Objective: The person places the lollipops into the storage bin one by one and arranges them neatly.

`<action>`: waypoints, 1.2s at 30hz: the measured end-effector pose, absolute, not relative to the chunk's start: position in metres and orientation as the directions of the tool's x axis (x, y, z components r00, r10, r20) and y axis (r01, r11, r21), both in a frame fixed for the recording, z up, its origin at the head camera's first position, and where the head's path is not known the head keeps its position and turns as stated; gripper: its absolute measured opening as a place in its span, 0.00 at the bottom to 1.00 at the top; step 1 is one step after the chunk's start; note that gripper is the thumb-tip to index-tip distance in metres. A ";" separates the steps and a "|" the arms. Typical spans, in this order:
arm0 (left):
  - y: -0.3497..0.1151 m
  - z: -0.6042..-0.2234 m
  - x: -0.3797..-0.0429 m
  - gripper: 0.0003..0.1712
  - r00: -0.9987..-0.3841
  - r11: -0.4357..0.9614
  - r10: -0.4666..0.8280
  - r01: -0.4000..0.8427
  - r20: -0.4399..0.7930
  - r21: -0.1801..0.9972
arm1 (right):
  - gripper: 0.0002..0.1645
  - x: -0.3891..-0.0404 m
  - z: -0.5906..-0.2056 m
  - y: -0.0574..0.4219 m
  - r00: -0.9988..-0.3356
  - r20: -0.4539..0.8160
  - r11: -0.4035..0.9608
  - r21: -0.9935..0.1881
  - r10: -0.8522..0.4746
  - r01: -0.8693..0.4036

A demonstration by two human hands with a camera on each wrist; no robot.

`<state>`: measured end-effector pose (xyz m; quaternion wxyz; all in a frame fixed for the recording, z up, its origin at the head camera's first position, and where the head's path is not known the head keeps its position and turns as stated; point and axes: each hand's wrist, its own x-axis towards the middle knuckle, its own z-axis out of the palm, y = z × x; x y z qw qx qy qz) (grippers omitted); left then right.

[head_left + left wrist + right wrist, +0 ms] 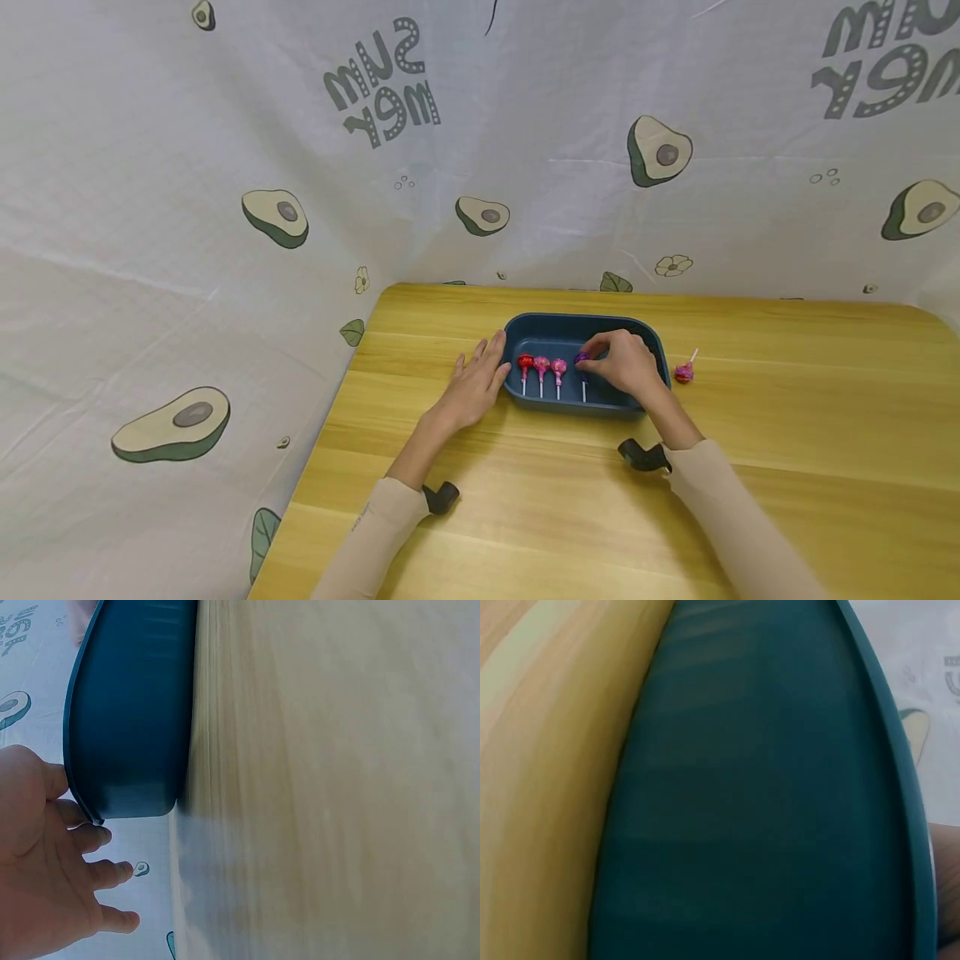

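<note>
A dark blue tray [547,403] with rounded corners stands on the table. In it lie a red lollipop [525,362] and two pink lollipops [558,367], side by side at the left with sticks toward the person. My right hand [626,360] reaches over the tray and pinches the head of a purple lollipop [581,358], whose white stick also points toward the person. With fingers spread, my left hand [472,390] touches the tray's left end. The left wrist view shows those fingers at the tray's rim. In the right wrist view, the tray wall hides most of the right hand.
Another lollipop [684,372], pink and purple, lies on the wooden table [810,400] just right of the tray. A white curtain [555,100] printed with avocados hangs behind the table and along its left side.
</note>
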<state>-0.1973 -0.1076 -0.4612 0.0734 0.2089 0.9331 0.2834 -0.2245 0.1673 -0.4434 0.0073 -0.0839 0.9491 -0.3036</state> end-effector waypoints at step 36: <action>-0.106 -0.460 -0.197 0.37 -0.906 0.759 0.422 0.327 -0.042 0.563 | 0.18 -0.225 -0.447 0.164 -0.985 -0.023 0.826 -0.549 -0.171 -0.131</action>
